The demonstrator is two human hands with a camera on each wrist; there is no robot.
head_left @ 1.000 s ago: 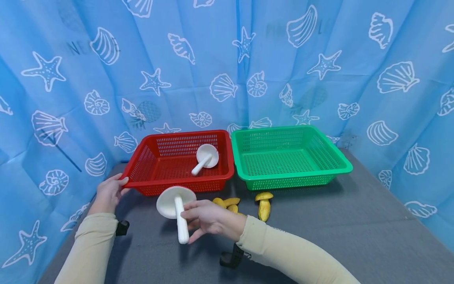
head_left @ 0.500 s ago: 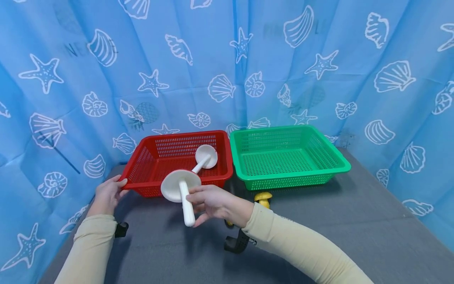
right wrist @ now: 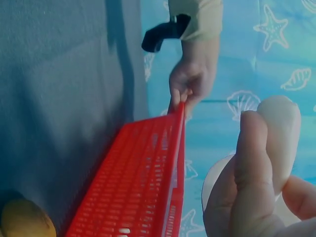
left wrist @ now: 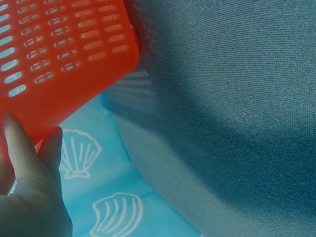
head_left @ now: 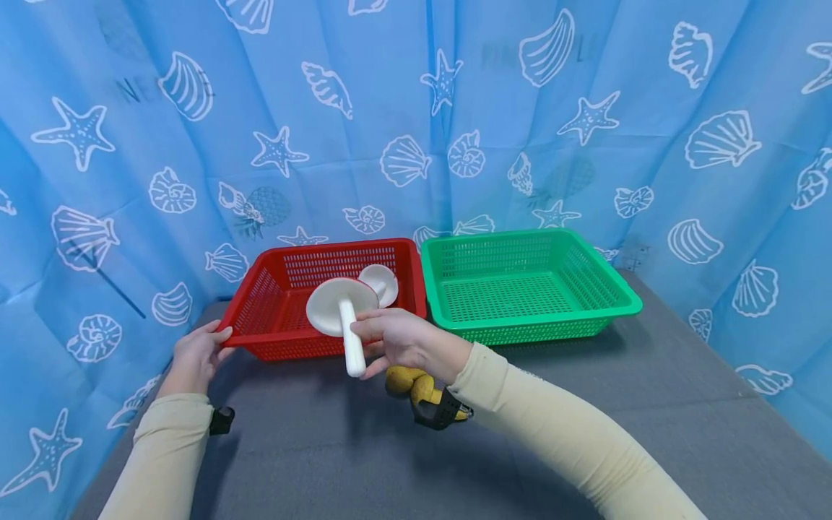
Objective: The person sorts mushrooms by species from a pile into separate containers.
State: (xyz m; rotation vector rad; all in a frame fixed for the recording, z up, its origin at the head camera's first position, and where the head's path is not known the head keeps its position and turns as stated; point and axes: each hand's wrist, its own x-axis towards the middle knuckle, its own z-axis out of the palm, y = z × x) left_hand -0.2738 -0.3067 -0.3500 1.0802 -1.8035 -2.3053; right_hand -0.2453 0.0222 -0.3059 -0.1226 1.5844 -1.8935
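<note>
A: what are the hands doing?

B: My right hand (head_left: 403,339) is pinching the white mushroom (head_left: 343,310) by its stem, just over the red basket's (head_left: 273,338) front rim. My left hand (head_left: 195,354) grips that basket's left corner. Another mushroom (head_left: 383,280) lies inside.

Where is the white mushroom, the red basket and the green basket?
white mushroom (head_left: 352,339), head view, on its stem.
red basket (head_left: 250,303), head view, on its left wall.
green basket (head_left: 520,334), head view, on its front wall.
</note>
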